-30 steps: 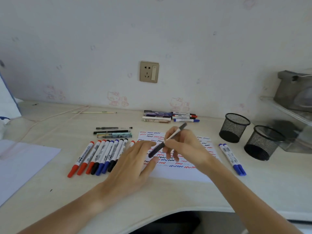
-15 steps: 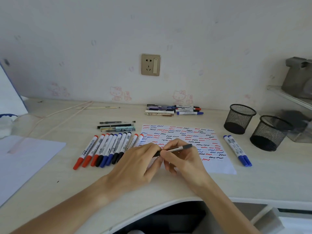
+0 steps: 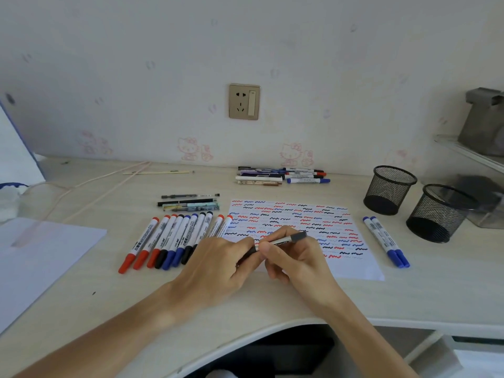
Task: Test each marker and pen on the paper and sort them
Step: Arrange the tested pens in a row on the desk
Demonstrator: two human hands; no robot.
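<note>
At lower centre of the frame, the left hand and right hand pinch opposite ends of a grey-capped pen above the squiggle-covered paper; a marker row lies centre-left, two mesh cups stand right.

1 head cam, looks fwd and down at desk, wall behind, close range.

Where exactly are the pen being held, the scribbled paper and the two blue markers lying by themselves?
pen (image 3: 298, 237): head view, on its grey end beyond the fingers.
scribbled paper (image 3: 294, 214): head view, on its upper middle.
two blue markers (image 3: 386, 241): head view, on their white barrels.
</note>
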